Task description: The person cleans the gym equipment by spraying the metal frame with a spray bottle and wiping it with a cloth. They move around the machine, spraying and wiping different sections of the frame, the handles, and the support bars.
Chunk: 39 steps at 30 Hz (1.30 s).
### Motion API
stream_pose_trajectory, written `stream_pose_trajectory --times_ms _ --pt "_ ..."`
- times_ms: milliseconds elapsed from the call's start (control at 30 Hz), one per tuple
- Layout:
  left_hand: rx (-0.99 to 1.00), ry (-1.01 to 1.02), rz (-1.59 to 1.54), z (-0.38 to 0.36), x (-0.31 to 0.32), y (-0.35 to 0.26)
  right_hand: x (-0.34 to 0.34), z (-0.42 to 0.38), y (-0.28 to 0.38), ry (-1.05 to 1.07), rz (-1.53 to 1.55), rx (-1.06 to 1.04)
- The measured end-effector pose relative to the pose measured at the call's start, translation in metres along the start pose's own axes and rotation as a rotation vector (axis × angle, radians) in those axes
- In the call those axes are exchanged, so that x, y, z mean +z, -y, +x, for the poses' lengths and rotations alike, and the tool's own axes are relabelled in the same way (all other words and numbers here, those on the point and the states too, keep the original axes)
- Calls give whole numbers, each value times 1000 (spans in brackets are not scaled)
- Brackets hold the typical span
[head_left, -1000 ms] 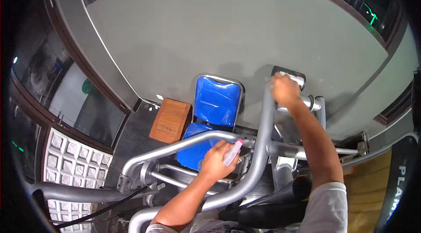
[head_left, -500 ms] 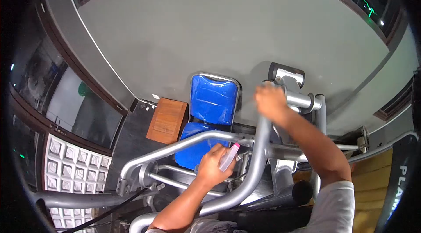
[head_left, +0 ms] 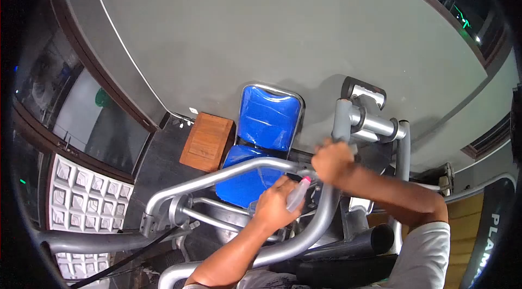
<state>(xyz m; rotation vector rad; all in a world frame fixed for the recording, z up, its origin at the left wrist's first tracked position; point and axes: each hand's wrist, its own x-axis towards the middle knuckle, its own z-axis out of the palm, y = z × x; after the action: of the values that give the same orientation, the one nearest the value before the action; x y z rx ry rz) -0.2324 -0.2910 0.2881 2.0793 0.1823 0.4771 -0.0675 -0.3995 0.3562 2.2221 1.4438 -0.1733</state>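
Observation:
My left hand [head_left: 276,205] is closed around a translucent bottle [head_left: 297,195] with a pink tip, beside the curved silver frame tube [head_left: 321,218]. Higher and to the right, my right hand [head_left: 334,163] is wrapped over the upright part of the frame, just below its grey upper end [head_left: 342,117]. Its fingers are closed and slightly blurred; a dark bit shows at its edge, but what it holds I cannot make out.
A blue chair [head_left: 269,117] stands against the grey wall, with a wooden box [head_left: 207,142] to its left. Silver machine tubes [head_left: 217,177] cross in front of the chair. A black round pad end [head_left: 382,239] lies below my right forearm.
My right hand has moved down the upright tube from its top, uncovering the grey upper end. My left hand still holds the bottle, slightly further right. The view has shifted a little.

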Motion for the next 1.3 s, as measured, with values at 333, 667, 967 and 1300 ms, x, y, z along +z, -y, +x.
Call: stream_pose_trajectory --times_ms 333,667,967,1300 --pt "-35 32 18 -4 -4 -9 29 54 -65 -247 -101 189" --pt "-9 44 7 -5 0 -6 37 40 -85 -323 135 390" --pt "4 -73 -48 2 -7 -4 33 -30 -30 -415 271 -37" --pt "64 -58 -66 0 2 -1 47 2 -81 -616 293 228"
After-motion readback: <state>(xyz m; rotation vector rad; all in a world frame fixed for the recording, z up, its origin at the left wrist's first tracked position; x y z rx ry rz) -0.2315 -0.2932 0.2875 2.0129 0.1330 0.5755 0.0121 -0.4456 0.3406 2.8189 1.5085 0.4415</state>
